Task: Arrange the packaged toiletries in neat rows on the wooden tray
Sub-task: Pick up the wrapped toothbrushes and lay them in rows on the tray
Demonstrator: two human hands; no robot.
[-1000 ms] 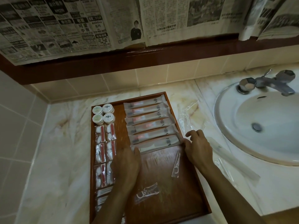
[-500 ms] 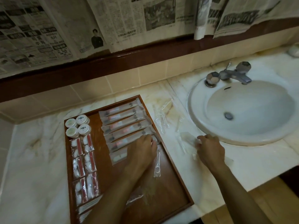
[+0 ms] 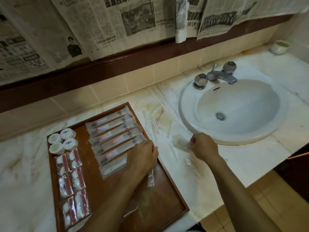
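Currently: right hand [image 3: 204, 147] pinching clear packet [image 3: 181, 142] on the counter, well right of wooden tray [image 3: 168, 171]. Left hand [image 3: 142, 155] resting, fingers loosely curled, on long sachets [image 3: 115, 139]. Risk: slippery film escaping the pinch; left hand skewing the row beneath.

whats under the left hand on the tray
The left hand covers the near ends of the lowest long packets on the tray. A clear floss pick packet shows below it; anything else there is hidden.
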